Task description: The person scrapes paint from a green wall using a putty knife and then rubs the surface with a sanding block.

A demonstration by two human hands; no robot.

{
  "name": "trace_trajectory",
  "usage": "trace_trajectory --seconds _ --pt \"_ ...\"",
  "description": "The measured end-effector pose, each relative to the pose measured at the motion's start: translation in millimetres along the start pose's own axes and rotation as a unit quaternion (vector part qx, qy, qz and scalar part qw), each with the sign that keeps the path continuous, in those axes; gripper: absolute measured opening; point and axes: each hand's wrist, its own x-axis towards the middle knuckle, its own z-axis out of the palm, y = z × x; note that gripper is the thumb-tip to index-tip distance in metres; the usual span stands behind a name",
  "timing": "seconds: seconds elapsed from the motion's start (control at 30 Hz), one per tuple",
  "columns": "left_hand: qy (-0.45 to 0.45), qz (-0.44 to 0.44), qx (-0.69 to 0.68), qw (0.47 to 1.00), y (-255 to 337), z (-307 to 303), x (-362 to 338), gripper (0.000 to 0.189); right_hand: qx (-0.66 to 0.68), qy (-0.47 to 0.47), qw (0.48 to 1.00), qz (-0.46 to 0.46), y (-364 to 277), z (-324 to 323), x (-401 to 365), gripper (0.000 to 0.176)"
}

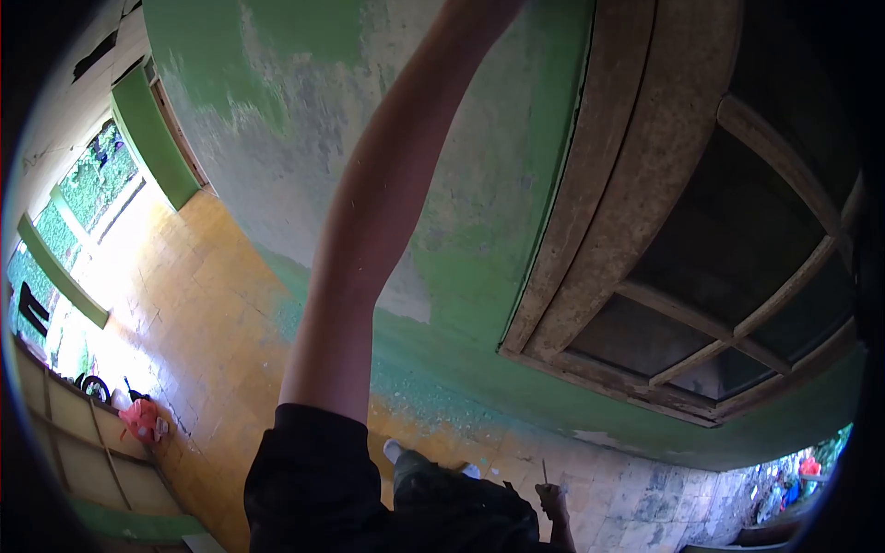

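Note:
My left arm, bare below a dark sleeve, reaches up across the wall (498, 212), and its hand is beyond the top edge of the view. The wall is green with large grey patches where the paint is gone. Low in the view, my right hand (553, 502) is closed around a thin, stick-like tool (545, 471) that points upward. What kind of tool it is cannot be made out. Pale flakes (442, 410) lie scattered on the floor along the foot of the wall.
A wooden-framed window (599, 230) is set in the wall at right. Yellow-orange tiled floor (217, 304) runs left towards green pillars (152, 138). A red bag (141, 419) and a wheel (95, 388) are at lower left, beside a panelled surface (83, 424). My feet show below.

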Motion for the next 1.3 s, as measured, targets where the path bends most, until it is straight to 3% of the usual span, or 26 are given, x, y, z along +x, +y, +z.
trace_trajectory --seconds 0.07,0.1,0.13,0.2,0.27,0.33,0.43,0.5,0.6,0.67,0.73,0.8,0.87,0.93,0.97,1.03,1.1,1.17,1.23,1.3 --pt "0.038 0.023 -0.024 0.999 8 1 -49 0.025 0.037 -0.01 0.999 0.025 5 0 -6 0.039" --pt "0.04 -0.008 0.068 0.997 4 12 -100 0.012 0.038 -0.014 0.999 0.031 7 3 -10 0.039" --pt "0.061 0.007 0.073 0.995 10 10 -145 0.012 0.038 -0.02 0.998 0.039 12 5 -16 0.04" --pt "-0.032 -0.031 0.002 0.999 26 -13 -249 0.013 0.022 -0.026 0.999 0.022 24 12 -28 0.041" --pt "-0.075 -0.026 -0.031 0.996 30 -28 -304 0.009 -0.015 -0.028 0.999 -0.028 28 13 -35 0.042" --pt "-0.106 -0.041 -0.003 0.994 36 -43 -315 0.011 -0.021 -0.042 0.998 -0.033 27 12 -44 0.043" --pt "0.028 -0.075 0.042 0.996 12 -20 -249 0.018 -0.036 -0.055 0.998 -0.008 27 4 -52 0.044" --pt "0.039 -0.068 0.034 0.996 -6 -12 -189 0.02 0.004 -0.052 0.998 0.036 34 4 -49 0.043" --pt "0.067 -0.058 0.035 0.995 -3 -6 -190 0.019 0.039 -0.03 0.997 0.06 43 -4 -52 0.041" --pt "0.0 -0.092 0.094 0.991 23 -3 -285 0.016 0.055 -0.012 0.995 0.083 49 -2 -48 0.04" --pt "-0.1 -0.068 -0.027 0.992 51 -29 -374 0.015 0.05 -0.022 0.993 0.107 57 3 -49 0.04" --pt "-0.155 -0.084 -0.018 0.984 36 -48 -435 0.016 0.043 -0.023 0.994 0.1 57 2 -48 0.039" --pt "-0.154 -0.132 -0.005 0.979 15 -60 -427 0.016 0.069 -0.011 0.989 0.13 49 3 -60 0.037" --pt "-0.034 -0.154 0.057 0.986 -33 -56 -411 0.016 0.075 -0.002 0.983 0.168 37 7 -67 0.036" --pt "0.003 -0.221 0.056 0.974 -43 -54 -393 0.016 0.087 0.008 0.981 0.17 33 10 -70 0.036" --pt "0.072 -0.353 0.056 0.931 -47 -52 -357 0.017 0.109 0.027 0.977 0.179 40 18 -82 0.035" --pt "0.056 -0.36 0.066 0.929 0 -31 -384 0.017 0.116 0.014 0.974 0.196 39 27 -88 0.034" --pt "0.039 -0.145 -0.051 0.987 60 -13 -411 0.017 0.104 -0.004 0.968 0.228 26 34 -89 0.033" --pt "-0.114 -0.137 -0.105 0.978 80 -26 -414 0.017 0.106 -0.021 0.972 0.208 26 40 -83 0.032" --pt "-0.089 -0.118 -0.054 0.988 35 -36 -409 0.017 0.109 -0.014 0.975 0.194 24 43 -71 0.03"
